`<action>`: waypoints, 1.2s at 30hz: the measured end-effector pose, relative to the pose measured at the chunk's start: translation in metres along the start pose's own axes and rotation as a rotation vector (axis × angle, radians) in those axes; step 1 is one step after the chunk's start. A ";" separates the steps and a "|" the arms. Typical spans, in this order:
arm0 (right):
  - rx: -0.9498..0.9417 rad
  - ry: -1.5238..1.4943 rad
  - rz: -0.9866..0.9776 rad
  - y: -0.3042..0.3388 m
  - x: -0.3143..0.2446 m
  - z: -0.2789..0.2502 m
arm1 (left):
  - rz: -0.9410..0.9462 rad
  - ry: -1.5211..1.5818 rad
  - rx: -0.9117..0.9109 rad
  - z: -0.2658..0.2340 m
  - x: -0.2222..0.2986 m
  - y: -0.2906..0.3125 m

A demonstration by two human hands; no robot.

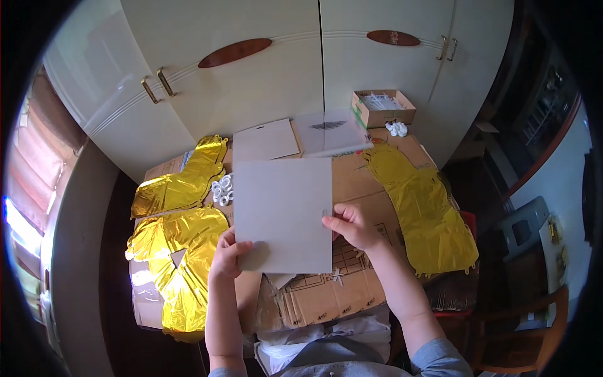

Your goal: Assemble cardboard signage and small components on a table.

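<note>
A plain pale grey cardboard sheet (pixel 282 207) is held up in front of me, above the cardboard-covered table. My left hand (pixel 229 253) pinches its lower left edge, thumb on the face toward me. On the right edge, a bit higher, my right hand (pixel 353 226) grips it the same way. Both hands' other fingers are partly hidden behind the sheet. Left of it lie flat gold foil balloons (pixel 182 251), and another gold foil balloon (pixel 424 217) lies to the right. Beside the sheet's left edge is a small pile of white rolls (pixel 222 190).
At the back lie another grey card (pixel 265 139) and a clear plastic bag (pixel 330 133). An open box of white sticks (pixel 383 108) stands back right, a white bundle (pixel 396 129) before it. Flattened cardboard (pixel 333 305) covers the table. Cupboards (pixel 251 81) rise behind; a wooden chair (pixel 521 339) is at right.
</note>
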State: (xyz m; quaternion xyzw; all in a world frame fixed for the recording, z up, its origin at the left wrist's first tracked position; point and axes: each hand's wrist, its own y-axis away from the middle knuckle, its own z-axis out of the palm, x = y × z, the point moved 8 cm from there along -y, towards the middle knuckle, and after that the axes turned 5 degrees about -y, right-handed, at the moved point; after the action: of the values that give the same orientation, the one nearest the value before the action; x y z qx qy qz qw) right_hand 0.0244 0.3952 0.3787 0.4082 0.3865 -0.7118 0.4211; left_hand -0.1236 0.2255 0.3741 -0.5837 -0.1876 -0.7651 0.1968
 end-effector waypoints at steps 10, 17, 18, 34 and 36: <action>-0.114 -0.145 -0.046 0.004 -0.003 0.009 | 0.021 0.106 0.085 0.001 -0.012 0.000; 0.013 -0.118 -0.013 0.006 -0.009 0.005 | 0.006 0.214 0.108 0.004 -0.022 -0.003; 0.014 -0.080 -0.033 0.005 -0.009 0.003 | 0.011 0.223 0.100 0.006 -0.020 -0.002; -0.108 -0.364 0.113 0.008 0.014 0.003 | 0.039 0.161 0.062 0.016 -0.018 -0.003; -0.050 -0.326 0.085 0.006 0.015 -0.002 | 0.041 0.153 0.080 0.016 -0.018 -0.004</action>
State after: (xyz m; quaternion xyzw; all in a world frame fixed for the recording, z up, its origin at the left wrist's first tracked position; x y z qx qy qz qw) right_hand 0.0257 0.3907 0.3625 0.2926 0.3130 -0.7403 0.5180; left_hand -0.1083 0.2384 0.3607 -0.5190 -0.1904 -0.7951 0.2493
